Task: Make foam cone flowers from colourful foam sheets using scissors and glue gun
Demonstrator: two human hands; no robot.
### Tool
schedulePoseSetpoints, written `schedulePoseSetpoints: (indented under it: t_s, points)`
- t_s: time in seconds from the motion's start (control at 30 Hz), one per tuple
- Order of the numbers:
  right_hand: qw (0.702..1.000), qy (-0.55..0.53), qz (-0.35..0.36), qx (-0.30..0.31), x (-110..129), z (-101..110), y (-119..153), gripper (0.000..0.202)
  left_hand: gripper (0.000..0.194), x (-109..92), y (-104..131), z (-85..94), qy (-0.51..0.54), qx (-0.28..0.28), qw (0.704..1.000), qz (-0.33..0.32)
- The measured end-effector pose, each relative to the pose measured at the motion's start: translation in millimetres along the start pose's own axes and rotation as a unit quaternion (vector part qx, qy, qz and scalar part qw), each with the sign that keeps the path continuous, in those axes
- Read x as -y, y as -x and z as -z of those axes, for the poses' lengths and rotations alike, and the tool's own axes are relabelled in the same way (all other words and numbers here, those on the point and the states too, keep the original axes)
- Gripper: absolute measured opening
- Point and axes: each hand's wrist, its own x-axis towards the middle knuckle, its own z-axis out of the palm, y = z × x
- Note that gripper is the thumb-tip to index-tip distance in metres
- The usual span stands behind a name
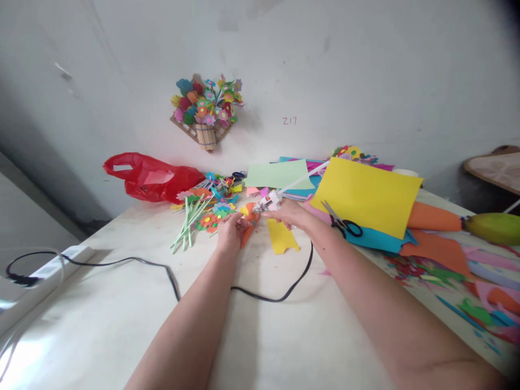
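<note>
In my right hand (288,212) is a white hot glue gun (268,201), with a long pale glue stick (303,177) jutting from its back end. Its tip points left, close to an orange paper or foam piece (248,230) with some yellow at its top. My left hand (232,232) pinches that orange piece from the left side; its exact shape is partly hidden by my fingers. A yellow strip (281,236) lies just below my right hand. Left of my left hand are several foam flowers (209,219) and pale green thin strips (187,225).
A red plastic bag (158,179) sits at the back left. Scissors (343,222) rest by a large yellow sheet (368,192) on the right, near coloured scraps (430,271). A black cord (272,299) crosses the table from a white power strip (52,265). A flower decoration (207,135) hangs on the wall.
</note>
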Motion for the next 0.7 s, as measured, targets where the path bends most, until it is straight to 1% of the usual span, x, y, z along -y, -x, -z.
schedulePoseSetpoints:
  t_s: [0.13,0.33,0.7]
  points:
    - [1.0,0.001,0.001,-0.003,-2.8,0.0,-3.1,0.029,0.011,0.2,-0.1,-0.4,0.001,0.001,1.0,0.0]
    - [0.999,0.032,0.013,0.002,-6.1,3.3,-7.4,0.031,0.011,0.2,0.2,-0.2,0.005,-0.002,1.0,0.001]
    - [0.998,0.062,0.001,0.021,4.0,9.7,3.8,0.032,0.013,0.1,0.8,0.3,0.011,0.001,1.0,0.001]
